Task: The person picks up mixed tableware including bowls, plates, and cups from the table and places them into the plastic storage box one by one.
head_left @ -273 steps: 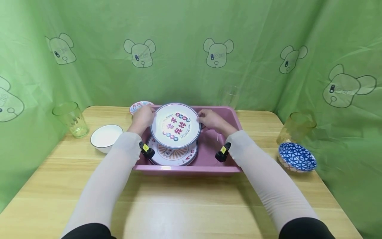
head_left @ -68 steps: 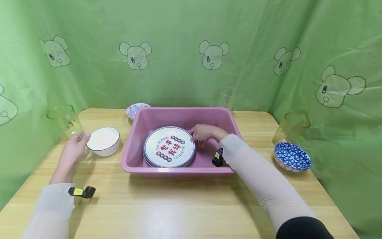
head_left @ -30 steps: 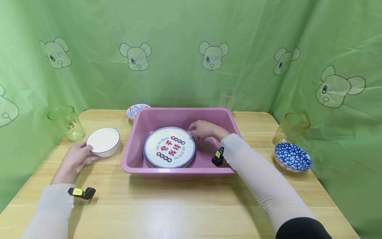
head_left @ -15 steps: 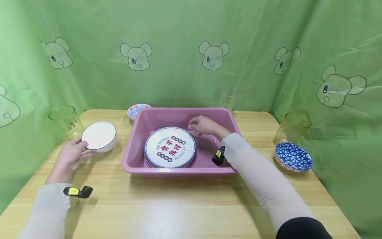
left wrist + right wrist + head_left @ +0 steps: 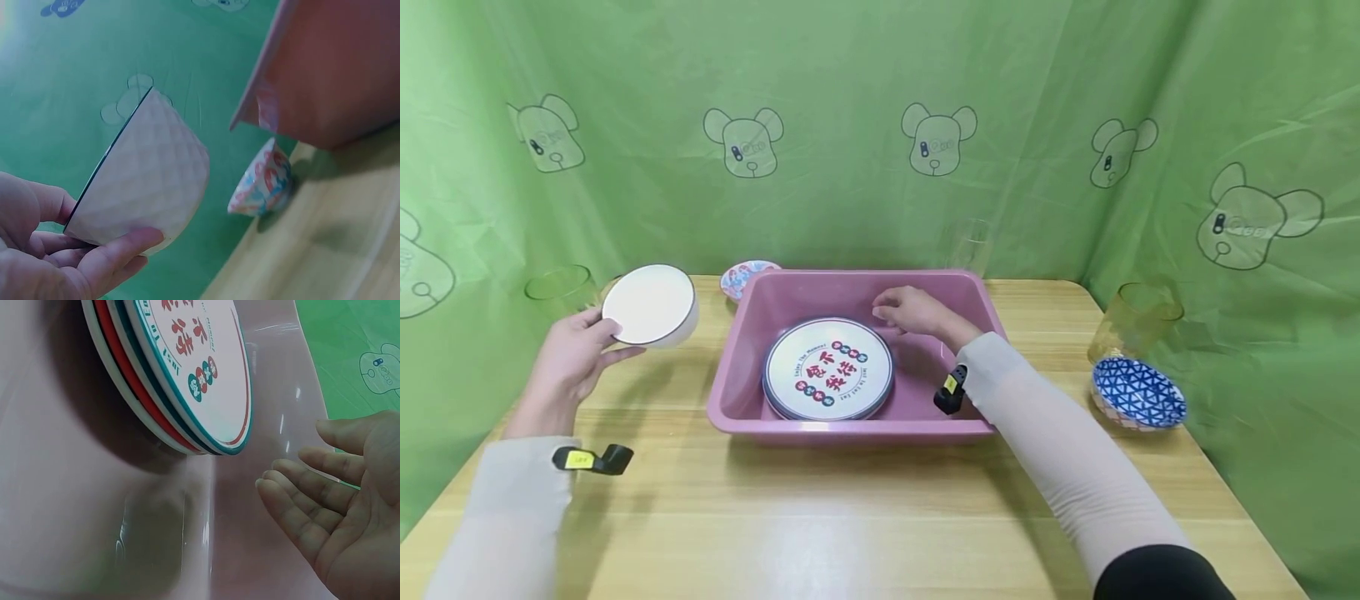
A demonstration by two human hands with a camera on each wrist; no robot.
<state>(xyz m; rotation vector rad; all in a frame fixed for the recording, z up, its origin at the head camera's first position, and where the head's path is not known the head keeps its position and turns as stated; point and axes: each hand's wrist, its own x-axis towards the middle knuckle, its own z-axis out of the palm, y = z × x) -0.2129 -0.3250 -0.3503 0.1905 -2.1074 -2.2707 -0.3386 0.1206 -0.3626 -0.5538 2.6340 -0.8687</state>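
A white bowl (image 5: 651,305) with a dark rim and a quilted outer wall (image 5: 147,169) is up off the table at the left. My left hand (image 5: 571,354) holds it by the near-left rim, thumb at the edge and fingers under the wall. Inside the pink basin (image 5: 850,427) lies a stack of plates (image 5: 827,371), the top one printed with red characters. Over the basin's right half, my right hand (image 5: 913,310) hovers with loosely bent fingers and nothing in them. In the right wrist view that hand (image 5: 350,494) is apart from the plate stack (image 5: 206,375).
A small patterned bowl (image 5: 743,275) sits behind the basin's left corner. A greenish glass (image 5: 561,287) stands far left, partly behind the white bowl. At the right are an amber glass (image 5: 1131,321) and a blue patterned bowl (image 5: 1138,393). Another clear glass (image 5: 972,246) stands behind the basin.
My left hand has taken the white bowl by its rim and raised it from the table. My right hand has moved up and away from the plates. Earlier, both hands held the top plate.
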